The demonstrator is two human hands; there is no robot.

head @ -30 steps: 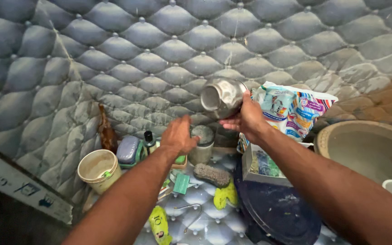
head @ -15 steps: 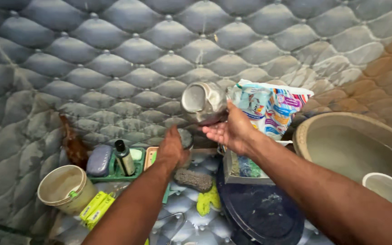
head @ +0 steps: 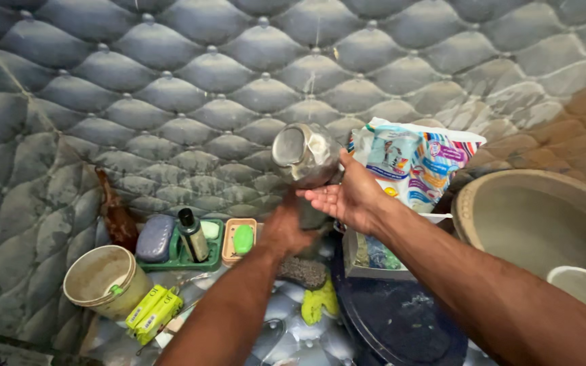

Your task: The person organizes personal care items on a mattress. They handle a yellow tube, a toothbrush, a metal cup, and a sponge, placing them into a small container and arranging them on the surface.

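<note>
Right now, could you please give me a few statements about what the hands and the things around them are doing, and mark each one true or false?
1. The right hand holds a shiny metal pot tipped on its side, with its mouth towards the left. True.
2. The left hand rests inside the cream bucket. False: it reaches down below the metal pot, well to the right of the bucket.
3. A green soap lies in a small tray. True.
4. The dark bottle lies flat on the floor. False: it stands upright in the green tray.
5. A colourful printed bag stands behind the right hand. True.
</note>
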